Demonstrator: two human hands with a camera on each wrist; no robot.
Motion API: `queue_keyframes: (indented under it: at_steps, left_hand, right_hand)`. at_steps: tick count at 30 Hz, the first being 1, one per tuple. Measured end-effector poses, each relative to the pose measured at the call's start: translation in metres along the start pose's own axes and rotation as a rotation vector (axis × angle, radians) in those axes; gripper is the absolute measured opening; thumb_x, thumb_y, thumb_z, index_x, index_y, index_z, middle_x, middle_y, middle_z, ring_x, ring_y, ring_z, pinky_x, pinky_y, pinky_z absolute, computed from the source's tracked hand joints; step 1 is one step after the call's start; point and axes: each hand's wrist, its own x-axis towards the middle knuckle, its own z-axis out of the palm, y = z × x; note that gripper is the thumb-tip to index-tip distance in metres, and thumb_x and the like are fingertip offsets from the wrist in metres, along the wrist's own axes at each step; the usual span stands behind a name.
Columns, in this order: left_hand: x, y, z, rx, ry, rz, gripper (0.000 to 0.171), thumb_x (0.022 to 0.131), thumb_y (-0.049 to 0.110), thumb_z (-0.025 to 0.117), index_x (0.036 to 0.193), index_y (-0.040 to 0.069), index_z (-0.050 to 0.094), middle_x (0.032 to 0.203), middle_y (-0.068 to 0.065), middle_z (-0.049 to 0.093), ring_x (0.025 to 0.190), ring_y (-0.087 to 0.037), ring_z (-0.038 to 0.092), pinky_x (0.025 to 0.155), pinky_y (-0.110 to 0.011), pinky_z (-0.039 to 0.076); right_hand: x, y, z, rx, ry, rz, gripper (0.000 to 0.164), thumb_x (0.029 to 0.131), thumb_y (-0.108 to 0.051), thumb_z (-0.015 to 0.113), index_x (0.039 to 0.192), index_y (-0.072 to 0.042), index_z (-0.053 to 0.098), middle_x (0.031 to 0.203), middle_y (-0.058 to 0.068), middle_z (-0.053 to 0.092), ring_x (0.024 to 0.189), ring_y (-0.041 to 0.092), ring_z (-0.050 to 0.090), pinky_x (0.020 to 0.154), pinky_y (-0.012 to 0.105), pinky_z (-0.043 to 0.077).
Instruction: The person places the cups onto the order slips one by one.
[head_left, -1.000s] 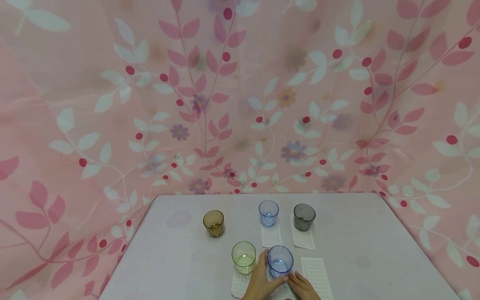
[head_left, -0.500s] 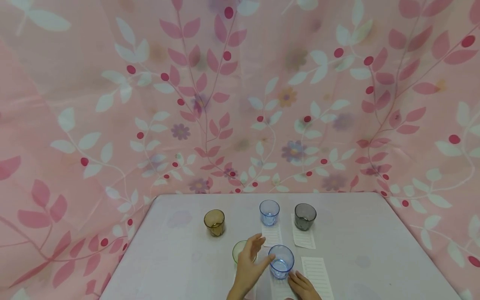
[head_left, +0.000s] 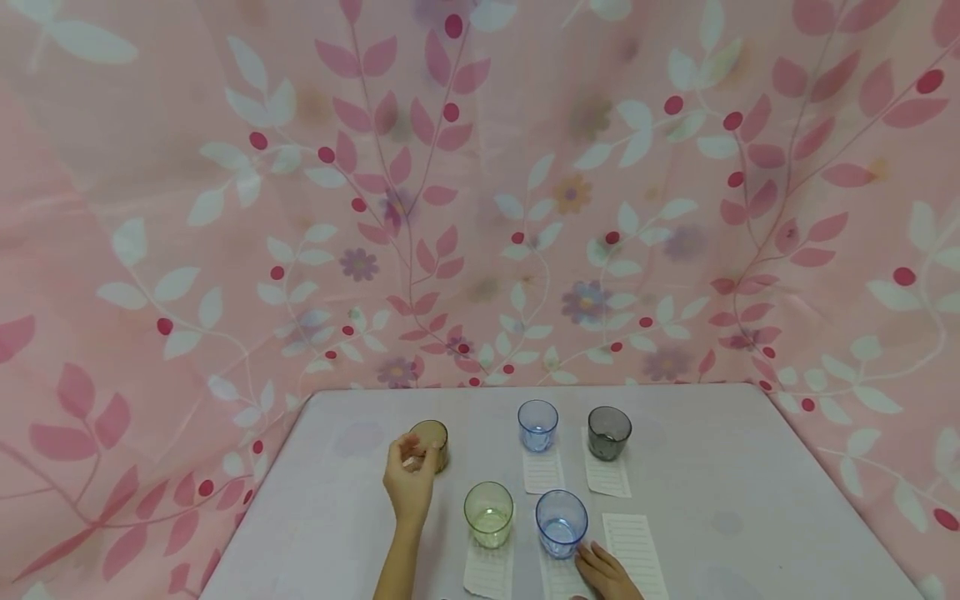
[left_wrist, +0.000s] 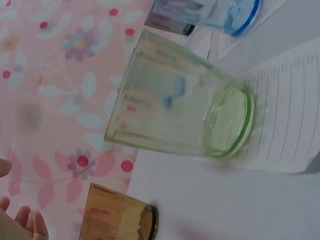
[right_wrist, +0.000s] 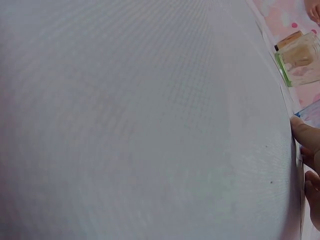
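My left hand (head_left: 411, 483) is raised in front of the amber glass (head_left: 438, 446), fingers slightly bent, with nothing between them. In the left wrist view, a gap separates its fingers from the amber glass (left_wrist: 117, 215). My right hand (head_left: 606, 575) rests on the table, its fingertips beside the base of a blue glass (head_left: 561, 525); whether they touch it I cannot tell. A green glass (head_left: 489, 517) stands on a lined paper slip (head_left: 487, 575), left of the blue one. The left wrist view shows the green glass (left_wrist: 180, 100) close up.
Farther back, a light blue glass (head_left: 537, 427) and a grey glass (head_left: 609, 433) stand upright at lined slips. Another lined slip (head_left: 633, 546) lies right of the front blue glass. The white table (head_left: 735, 500) ends at a pink floral curtain (head_left: 480, 208).
My left hand has let go of the front blue glass and moved left, past the green glass, to the amber glass. The right hand and the glasses have stayed in place.
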Motion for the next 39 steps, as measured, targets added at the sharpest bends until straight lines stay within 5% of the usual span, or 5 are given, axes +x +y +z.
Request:
queue_keyframes:
  at_steps: [5,10,14,17,39]
  left_hand:
    - [0.017,-0.018,-0.008,0.116,0.055,-0.122,0.054,0.077,0.003,0.073,0.123,-0.009,0.047,0.114,-0.026,0.051,0.103,-0.038,0.047,0.078,-0.041,0.048]
    - [0.028,-0.036,-0.014,0.168,-0.101,-0.264,0.083,0.075,0.012,0.076,0.139,-0.009,0.027,0.133,-0.036,0.036,0.124,-0.049,0.033,0.099,-0.064,0.031]
    - [0.033,-0.045,-0.015,0.192,-0.257,-0.324,0.101,0.073,0.020,0.081,0.144,-0.008,0.015,0.141,-0.038,0.026,0.130,-0.051,0.025,0.103,-0.065,0.026]
    - [0.035,-0.051,-0.013,0.198,-0.308,-0.330,0.105,0.071,0.022,0.083,0.145,-0.007,0.015,0.142,-0.038,0.025,0.131,-0.051,0.024,0.103,-0.065,0.026]
    - [0.035,-0.069,0.004,0.112,-0.329,-0.369,0.093,0.071,0.009,0.081,0.142,-0.009,0.023,0.135,-0.036,0.037,0.124,-0.050,0.038,0.100,-0.055,0.039]
  right_hand:
    - [0.000,-0.002,-0.001,-0.018,-0.011,0.026,0.054,0.079,-0.046,0.071,0.092,0.007,0.071,0.111,0.012,0.066,0.125,0.008,0.044,0.106,0.004,0.012]
    - [0.000,-0.004,-0.003,-0.020,-0.031,0.053,0.053,0.079,-0.045,0.072,0.094,0.006,0.071,0.109,0.013,0.067,0.110,0.017,0.057,0.105,0.003,0.011]
    - [0.001,-0.005,-0.005,-0.019,-0.060,0.082,0.054,0.080,-0.046,0.070,0.095,0.006,0.071,0.110,0.013,0.067,0.109,0.017,0.058,0.104,0.002,0.009]
    - [0.001,-0.005,-0.005,-0.020,-0.076,0.095,0.052,0.079,-0.043,0.072,0.096,0.006,0.071,0.109,0.013,0.068,0.108,0.018,0.059,0.103,0.001,0.008]
    - [0.003,-0.006,-0.006,0.004,-0.054,0.091,0.051,0.077,-0.042,0.074,0.093,0.006,0.071,0.107,0.013,0.069,0.108,0.017,0.059,0.103,0.001,0.010]
